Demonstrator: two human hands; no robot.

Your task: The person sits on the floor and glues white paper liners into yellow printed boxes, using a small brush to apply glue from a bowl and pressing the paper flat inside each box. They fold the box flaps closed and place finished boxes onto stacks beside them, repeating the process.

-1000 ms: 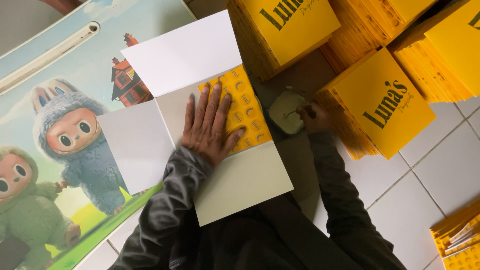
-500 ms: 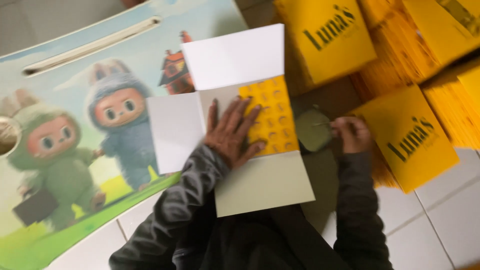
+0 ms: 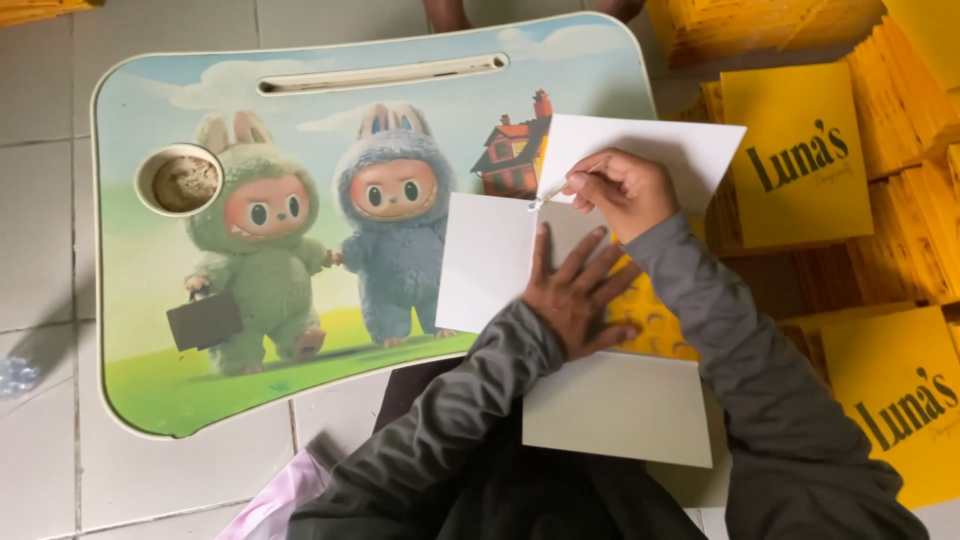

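Two hands work one unfolded cardboard box blank [image 3: 490, 265], white outside and yellow inside. Left hand [image 3: 572, 292], fingers spread, presses it flat on the cartoon lap table [image 3: 200, 100]; right hand [image 3: 625, 188] pinches a thin stick [image 3: 562, 187] (brush, perhaps) at a flap corner. Yellow printed stacks [image 3: 800, 160] crowd the tiled floor [image 3: 40, 220].

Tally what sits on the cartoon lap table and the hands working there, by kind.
Unfolded box blank, white flaps and yellow centre: 1
Thin brush or stick, in the right hand: 1
Round cup recess in the lap table: 1
Hands: 2, left hand flat on the blank, right hand
Total: 5
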